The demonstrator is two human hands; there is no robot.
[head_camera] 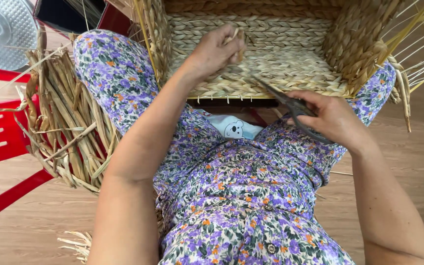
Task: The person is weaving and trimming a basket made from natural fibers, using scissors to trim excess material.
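**Both hands at a woven basket, one pinching fibre, one holding scissors**

The person sits with a square basket woven of pale dried-grass braid [280, 59] resting on the knees, its open side tipped toward the camera so the braided floor and walls show. Loose yellow-green stakes stick out past its right rim.

The left arm reaches forward and up from the lower left, elbow bent, forearm crossing the purple floral-print clothing [231, 196]. The left hand [214, 51] is inside the basket, knuckles up, fingers curled shut and pinching a short tuft of straw-coloured fibre ends [237, 37] against the basket's inner weave.

The right arm comes in from the lower right, wrist bent inward. The right hand [332, 118] hovers just in front of the basket's near rim, fingers closed around the handles of dark grey metal scissors [290, 103]. The blades point up and left toward the basket's floor, their tips lying over the near edge of the weave; whether the blades are parted cannot be told.

Beside the left knee lies a bundle of dried brown-tan reeds [67, 127], piled against a red plastic chair [1, 142]. A dimpled silver metal lid [1, 32] sits in the top left corner. The floor is light wood-grain laminate [418, 162].
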